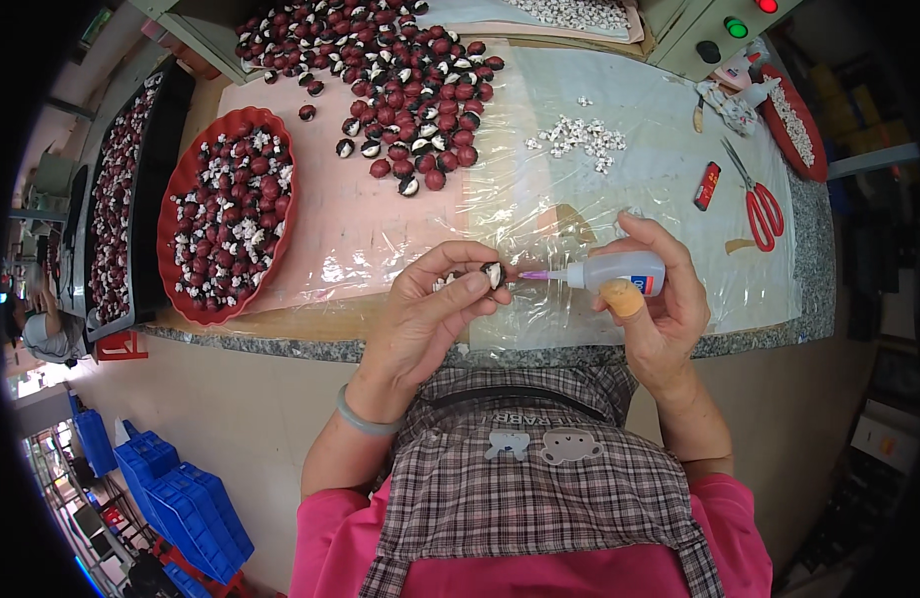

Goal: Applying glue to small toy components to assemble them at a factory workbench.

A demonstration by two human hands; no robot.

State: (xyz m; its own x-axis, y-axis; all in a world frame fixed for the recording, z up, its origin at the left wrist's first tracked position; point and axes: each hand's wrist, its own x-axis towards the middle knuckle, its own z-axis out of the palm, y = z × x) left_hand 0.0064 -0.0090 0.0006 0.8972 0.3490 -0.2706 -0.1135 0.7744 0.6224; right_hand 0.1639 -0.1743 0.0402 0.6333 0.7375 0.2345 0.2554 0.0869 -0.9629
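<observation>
Between the thumb and fingers of my left hand [435, 304] is a small round piece [493, 275], black with a white patch. Bits of white show beside it at my fingers. My right hand [669, 299] is wrapped around a squeeze glue bottle [619, 271], clear-white with a thin purple nozzle tip. The bottle lies on its side in the air, and its tip points left, close to the round piece; whether they touch I cannot tell. A tan finger cover [622, 297] is on my right thumb. Both hands are above the table's near edge.
A pile of dark red, black and white balls [410, 100] lies beyond my left hand. Left of it stands a red scalloped tray [166, 239] of balls and white bits. Loose white bits [589, 140], a red lighter [708, 186] and red-handled scissors [764, 214] lie to the right.
</observation>
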